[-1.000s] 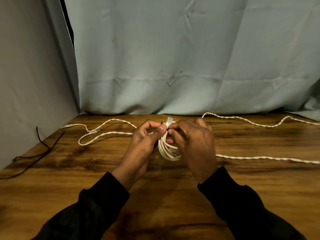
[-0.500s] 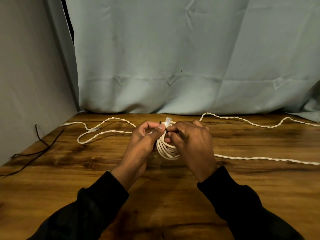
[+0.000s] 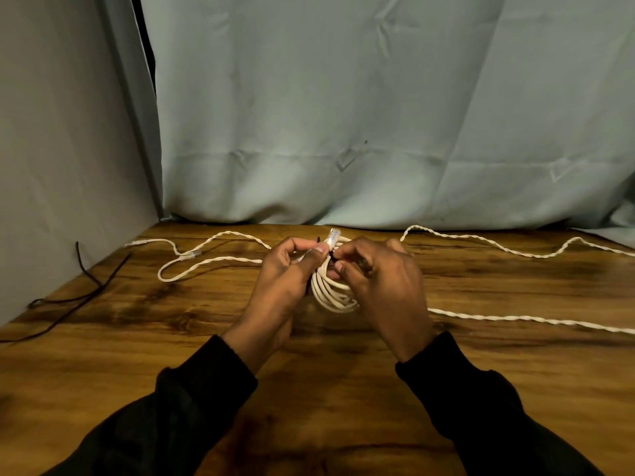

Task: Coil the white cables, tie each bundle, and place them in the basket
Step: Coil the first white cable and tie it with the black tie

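Cable bundle held above the table's [image 3: 343,389] middle.
Left hand [image 3: 285,286] and right hand [image 3: 385,290] pinch a black tie [image 3: 330,253] atop the white coil [image 3: 331,293]; loose cable [image 3: 515,319] trails right.

Wooden table [image 3: 343,389]; cables [image 3: 515,318], cords [image 3: 86,297].

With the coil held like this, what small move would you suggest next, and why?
Probably finish tightening the dark tie: both the left hand and right hand pinch it at the top of the white coil, whose loops hang gathered, while more loose cable waits on the table.
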